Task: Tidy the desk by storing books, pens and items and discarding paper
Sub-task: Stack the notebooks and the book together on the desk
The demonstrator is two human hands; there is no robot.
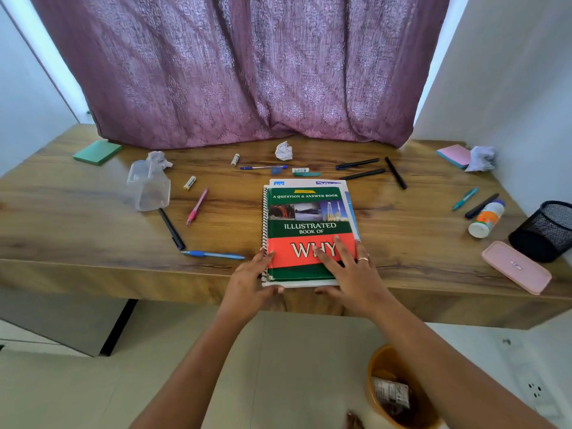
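Observation:
A green and red spiral-bound book (pixel 308 218) lies on top of another book (pixel 309 182) at the desk's front edge. My left hand (pixel 249 281) holds the stack's near left corner, fingers on the spiral edge and thumb under the front. My right hand (pixel 349 269) lies flat on the red cover, thumb at the front edge. Pens are scattered about: a blue one (pixel 213 254), a pink one (pixel 197 207), a black one (pixel 171 228), several black ones (pixel 365 168) at the back. Crumpled paper balls (pixel 283 151) (pixel 159 158) (pixel 482 158) sit near the curtain.
A black mesh pen cup (pixel 546 230), a pink case (pixel 516 267) and a white bottle (pixel 486 218) are on the right. A clear plastic container (pixel 148 185), batteries (pixel 189 183) and green sticky notes (pixel 97 152) are on the left. An orange bin (pixel 399 388) stands on the floor.

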